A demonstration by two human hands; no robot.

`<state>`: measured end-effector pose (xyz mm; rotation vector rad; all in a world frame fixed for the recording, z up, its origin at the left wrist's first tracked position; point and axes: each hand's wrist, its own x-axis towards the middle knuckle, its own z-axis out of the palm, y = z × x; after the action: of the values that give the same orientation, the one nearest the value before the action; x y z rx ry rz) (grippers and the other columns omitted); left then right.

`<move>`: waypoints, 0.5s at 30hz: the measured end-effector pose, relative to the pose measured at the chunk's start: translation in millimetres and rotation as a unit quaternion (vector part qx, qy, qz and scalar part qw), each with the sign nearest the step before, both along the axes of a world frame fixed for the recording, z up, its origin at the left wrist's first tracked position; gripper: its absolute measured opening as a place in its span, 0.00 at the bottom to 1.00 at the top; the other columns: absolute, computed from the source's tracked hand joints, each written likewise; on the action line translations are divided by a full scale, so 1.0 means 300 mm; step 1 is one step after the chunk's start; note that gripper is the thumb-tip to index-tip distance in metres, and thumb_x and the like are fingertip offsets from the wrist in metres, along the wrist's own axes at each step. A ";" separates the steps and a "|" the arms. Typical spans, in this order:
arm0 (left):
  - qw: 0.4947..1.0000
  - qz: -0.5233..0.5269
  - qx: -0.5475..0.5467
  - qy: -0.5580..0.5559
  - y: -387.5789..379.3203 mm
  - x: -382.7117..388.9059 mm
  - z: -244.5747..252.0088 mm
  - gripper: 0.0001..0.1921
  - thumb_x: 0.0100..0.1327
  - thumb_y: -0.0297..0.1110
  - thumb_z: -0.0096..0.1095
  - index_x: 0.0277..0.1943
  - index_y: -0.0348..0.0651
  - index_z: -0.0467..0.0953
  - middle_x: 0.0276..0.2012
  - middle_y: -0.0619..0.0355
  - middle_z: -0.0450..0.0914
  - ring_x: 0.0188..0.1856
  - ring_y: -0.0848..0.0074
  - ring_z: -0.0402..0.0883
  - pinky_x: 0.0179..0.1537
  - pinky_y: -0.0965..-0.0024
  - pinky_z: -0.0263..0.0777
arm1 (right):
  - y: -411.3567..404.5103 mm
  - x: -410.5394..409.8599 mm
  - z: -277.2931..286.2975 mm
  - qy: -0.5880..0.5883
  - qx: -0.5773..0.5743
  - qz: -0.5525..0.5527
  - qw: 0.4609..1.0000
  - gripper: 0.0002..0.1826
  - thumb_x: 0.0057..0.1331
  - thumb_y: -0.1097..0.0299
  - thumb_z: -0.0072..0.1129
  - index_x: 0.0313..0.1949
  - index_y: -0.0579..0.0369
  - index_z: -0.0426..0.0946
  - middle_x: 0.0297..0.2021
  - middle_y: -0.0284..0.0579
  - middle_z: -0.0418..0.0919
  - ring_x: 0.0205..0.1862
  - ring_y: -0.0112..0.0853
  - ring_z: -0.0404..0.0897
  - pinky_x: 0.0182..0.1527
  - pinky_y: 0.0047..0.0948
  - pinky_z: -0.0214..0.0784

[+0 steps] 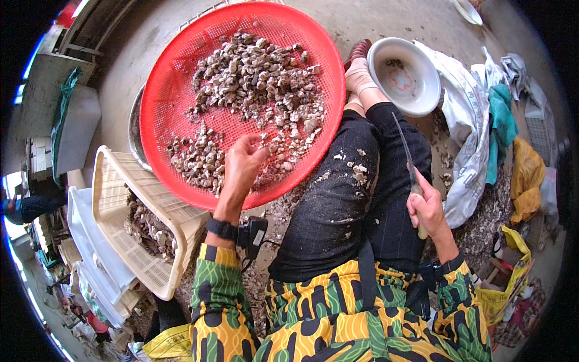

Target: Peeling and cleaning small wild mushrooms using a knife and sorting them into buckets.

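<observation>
A round red plastic sieve tray (169, 97) bears many small, lumpy, grey-brown pieces (258, 74), in a large heap with a smaller heap below it. My left hand (246, 160) reaches over the tray's lower part, its fingertips bent at the small pieces; whether it pinches one cannot be told. My right hand (425, 203) is closed around the pale handle of a knife (405, 140), whose thin, worn blade points up and away over my lower legs. Pale scraps (359, 172) lie on my dark trousers.
A cream plastic basket (176, 221) holding darker scraps lies tilted at left, beside translucent bins (88, 203). A white enamel basin (427, 81) with a few pieces stands by my feet. White woven sacks (466, 131), a teal cloth (500, 122) and a yellow bag (520, 244) lie at right. Debris covers the floor.
</observation>
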<state>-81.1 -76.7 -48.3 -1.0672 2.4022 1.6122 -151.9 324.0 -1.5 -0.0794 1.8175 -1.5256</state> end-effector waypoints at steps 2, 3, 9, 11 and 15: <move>0.996 -0.033 -0.084 -0.016 -0.015 -0.017 -0.023 0.15 0.59 0.32 0.64 0.48 0.36 0.79 0.24 0.61 0.78 0.25 0.81 0.74 0.27 0.72 0.68 | 0.002 0.005 -0.008 -0.008 -0.001 -0.013 1.000 0.34 0.66 0.70 0.46 0.72 0.54 0.53 0.17 0.33 0.68 0.12 0.18 0.63 0.15 0.18 0.60; 0.997 -0.054 -0.045 -0.041 -0.017 -0.017 -0.022 0.14 0.59 0.33 0.64 0.45 0.35 0.81 0.23 0.60 0.78 0.24 0.81 0.73 0.26 0.71 0.68 | -0.002 0.003 -0.002 -0.006 -0.001 -0.014 1.000 0.34 0.66 0.70 0.46 0.72 0.54 0.53 0.17 0.33 0.68 0.12 0.18 0.63 0.15 0.18 0.60; 0.983 -0.164 0.005 -0.083 0.022 -0.028 0.045 0.10 0.58 0.33 0.63 0.30 0.34 0.82 0.20 0.58 0.79 0.22 0.80 0.75 0.26 0.71 0.68 | 0.005 -0.003 0.000 0.016 0.006 -0.001 1.000 0.34 0.66 0.69 0.46 0.72 0.55 0.53 0.16 0.33 0.68 0.12 0.18 0.63 0.15 0.19 0.60; 0.992 -0.120 -0.023 -0.011 0.001 -0.052 -0.004 0.10 0.56 0.32 0.64 0.36 0.33 0.81 0.23 0.56 0.81 0.24 0.77 0.76 0.28 0.70 0.70 | 0.000 -0.002 0.000 0.008 0.003 -0.003 1.000 0.34 0.66 0.69 0.46 0.72 0.56 0.53 0.16 0.33 0.68 0.12 0.18 0.63 0.14 0.19 0.59; 0.992 -0.072 -0.101 0.033 0.028 -0.163 -0.020 0.14 0.55 0.32 0.64 0.43 0.34 0.80 0.26 0.54 0.81 0.27 0.74 0.78 0.31 0.68 0.72 | 0.004 -0.001 0.003 0.010 0.006 -0.005 1.000 0.34 0.67 0.69 0.47 0.72 0.56 0.53 0.16 0.33 0.68 0.12 0.18 0.63 0.15 0.19 0.59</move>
<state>-130.1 -68.2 -54.1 -0.8550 2.6630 1.4062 -152.1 325.2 -0.6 -0.0811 1.8453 -1.5269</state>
